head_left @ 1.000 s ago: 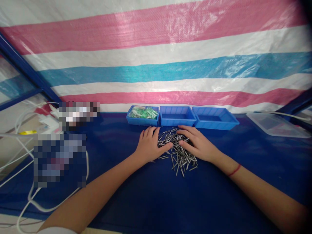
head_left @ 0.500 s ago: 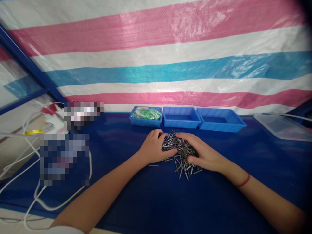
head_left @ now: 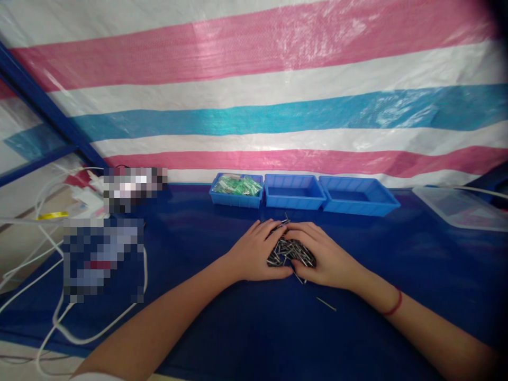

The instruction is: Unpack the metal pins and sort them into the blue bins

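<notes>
A heap of small metal pins lies on the blue table cover in the middle of the view. My left hand cups the heap from the left, fingers curled over it. From the right, my right hand presses against the same heap, its fingers bent round the pins. The two hands nearly meet above the pile. One stray pin lies alone on the cover, just below my right hand. A thin red band circles my right wrist.
Three blue bins stand in a row at the back: the left bin holds green-and-white packets, while the middle bin and the right bin look bare inside. A clear lid lies far right. White cables trail at the left.
Both hands have drawn closer together and toward me, sweeping the scattered pins into a tight heap between them. One pin was left behind near my right hand.
</notes>
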The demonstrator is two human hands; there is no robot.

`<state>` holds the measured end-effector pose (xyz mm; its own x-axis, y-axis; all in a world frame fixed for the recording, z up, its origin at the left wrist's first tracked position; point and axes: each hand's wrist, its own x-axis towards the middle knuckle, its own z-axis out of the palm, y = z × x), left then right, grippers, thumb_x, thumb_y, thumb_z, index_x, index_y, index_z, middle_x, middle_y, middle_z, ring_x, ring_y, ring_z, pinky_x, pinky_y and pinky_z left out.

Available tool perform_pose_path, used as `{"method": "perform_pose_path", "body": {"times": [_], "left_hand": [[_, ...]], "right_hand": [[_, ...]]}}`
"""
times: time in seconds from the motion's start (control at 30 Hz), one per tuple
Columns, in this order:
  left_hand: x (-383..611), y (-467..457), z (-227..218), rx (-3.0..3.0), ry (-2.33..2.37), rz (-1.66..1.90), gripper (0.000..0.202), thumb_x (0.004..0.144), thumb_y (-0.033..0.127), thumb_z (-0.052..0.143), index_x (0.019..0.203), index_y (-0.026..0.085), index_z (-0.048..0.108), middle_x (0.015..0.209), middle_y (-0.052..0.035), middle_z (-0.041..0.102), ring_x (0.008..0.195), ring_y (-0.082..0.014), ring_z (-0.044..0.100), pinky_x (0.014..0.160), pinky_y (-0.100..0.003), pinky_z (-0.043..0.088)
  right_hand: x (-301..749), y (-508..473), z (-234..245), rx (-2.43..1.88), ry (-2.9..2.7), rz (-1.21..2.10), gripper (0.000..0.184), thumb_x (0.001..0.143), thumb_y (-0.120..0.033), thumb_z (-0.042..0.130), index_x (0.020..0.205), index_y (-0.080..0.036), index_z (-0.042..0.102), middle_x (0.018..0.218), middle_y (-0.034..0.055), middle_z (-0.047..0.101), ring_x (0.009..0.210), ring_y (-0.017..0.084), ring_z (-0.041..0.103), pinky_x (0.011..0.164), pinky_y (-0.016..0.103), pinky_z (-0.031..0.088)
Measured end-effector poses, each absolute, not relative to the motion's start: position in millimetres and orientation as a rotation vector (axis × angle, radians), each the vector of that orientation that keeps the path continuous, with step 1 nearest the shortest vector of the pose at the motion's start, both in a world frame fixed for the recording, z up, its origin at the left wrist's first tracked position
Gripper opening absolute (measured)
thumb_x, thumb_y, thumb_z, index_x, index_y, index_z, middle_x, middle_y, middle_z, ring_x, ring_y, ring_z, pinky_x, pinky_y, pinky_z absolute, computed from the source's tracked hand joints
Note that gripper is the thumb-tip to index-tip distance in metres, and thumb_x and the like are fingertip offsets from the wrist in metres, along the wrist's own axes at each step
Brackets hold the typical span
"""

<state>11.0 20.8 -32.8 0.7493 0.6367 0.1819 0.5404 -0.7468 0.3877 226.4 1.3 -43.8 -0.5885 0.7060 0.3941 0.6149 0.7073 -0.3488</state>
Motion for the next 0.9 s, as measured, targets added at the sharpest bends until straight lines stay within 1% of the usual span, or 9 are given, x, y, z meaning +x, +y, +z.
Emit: {"method": "perform_pose_path", "body": {"times": [0.07,0.13,0.3,0.4,0.47,0.57,0.67,0.8,0.9], "left_hand": [[14,20,-33,2.625,0.946,0.474,0.068,0.083,0.047,0.058,0.139,0.015,0.037,0.146,-0.0142,0.043,0.137,-0.0293,0.037,0.116,-0.049,0.025],[16,19,-33,2.609,0.967,0.499,0.055,0.087,0.039,0.053,0.135,0.015,0.041,0.142,-0.0123,0.048,0.135,-0.027,0.04,0.115,-0.047,0.027],[17,19,-36,2.599,0.963,0.542,0.046,0.09,0.036,0.05,0.131,0.016,0.043,0.139,-0.0109,0.052,0.133,-0.0265,0.043,0.114,-0.047,0.03],[16,20,-38,2.6,0.963,0.568,0.048,0.089,0.035,0.052,0.131,0.015,0.042,0.138,-0.0123,0.052,0.131,-0.0263,0.044,0.113,-0.047,0.031],[16,21,-39,2.594,0.964,0.588,0.054,0.087,0.036,0.054,0.135,0.015,0.039,0.139,-0.013,0.051,0.131,-0.0266,0.045,0.112,-0.047,0.032],[16,22,-41,2.588,0.952,0.595,0.073,0.081,0.045,0.06,0.141,0.015,0.032,0.143,-0.0153,0.045,0.132,-0.0296,0.044,0.112,-0.049,0.031],[16,22,-42,2.589,0.935,0.579,0.086,0.074,0.053,0.065,0.142,0.014,0.03,0.145,-0.0166,0.042,0.133,-0.0313,0.042,0.113,-0.05,0.029],[16,21,-42,2.582,0.928,0.577,0.088,0.071,0.054,0.067,0.141,0.014,0.032,0.148,-0.0159,0.039,0.135,-0.0311,0.039,0.114,-0.05,0.027],[15,21,-42,2.557,0.925,0.586,0.091,0.072,0.053,0.066,0.145,0.015,0.025,0.147,-0.017,0.039,0.134,-0.0319,0.04,0.113,-0.051,0.029]], "right_hand": [[224,0,-43,-1.007,-2.355,0.231,0.042,0.07,-0.013,0.063,0.111,-0.019,0.053,0.119,0.0124,0.058,0.108,0.027,0.054,0.094,0.044,0.045],[222,0,-43,-0.991,-2.318,0.214,0.036,0.072,-0.01,0.062,0.106,-0.019,0.054,0.113,0.0112,0.06,0.102,0.025,0.056,0.089,0.041,0.048],[220,0,-44,-0.931,-2.218,0.141,0.025,0.08,-0.011,0.059,0.103,-0.021,0.056,0.106,0.0096,0.062,0.097,0.023,0.058,0.085,0.039,0.05],[219,1,-44,-0.915,-2.132,0.124,0.024,0.082,-0.011,0.058,0.105,-0.02,0.056,0.104,0.0097,0.062,0.097,0.022,0.059,0.085,0.039,0.05],[217,1,-43,-0.913,-2.063,0.118,0.026,0.082,-0.01,0.058,0.106,-0.02,0.056,0.105,0.0102,0.062,0.099,0.023,0.059,0.087,0.04,0.05],[210,-1,-41,-0.923,-1.985,0.135,0.028,0.082,-0.008,0.057,0.107,-0.02,0.056,0.107,0.0101,0.062,0.102,0.023,0.058,0.089,0.041,0.05],[202,-4,-38,-0.912,-1.99,0.148,0.029,0.083,-0.008,0.054,0.109,-0.021,0.056,0.11,0.0103,0.062,0.105,0.023,0.058,0.09,0.041,0.05],[196,-7,-36,-0.88,-2.072,0.113,0.028,0.084,-0.008,0.051,0.107,-0.022,0.057,0.113,0.0111,0.061,0.107,0.024,0.057,0.091,0.044,0.05],[196,-7,-36,-0.879,-2.092,0.122,0.026,0.083,-0.008,0.049,0.103,-0.023,0.058,0.113,0.0109,0.061,0.106,0.025,0.058,0.088,0.045,0.051]]}}
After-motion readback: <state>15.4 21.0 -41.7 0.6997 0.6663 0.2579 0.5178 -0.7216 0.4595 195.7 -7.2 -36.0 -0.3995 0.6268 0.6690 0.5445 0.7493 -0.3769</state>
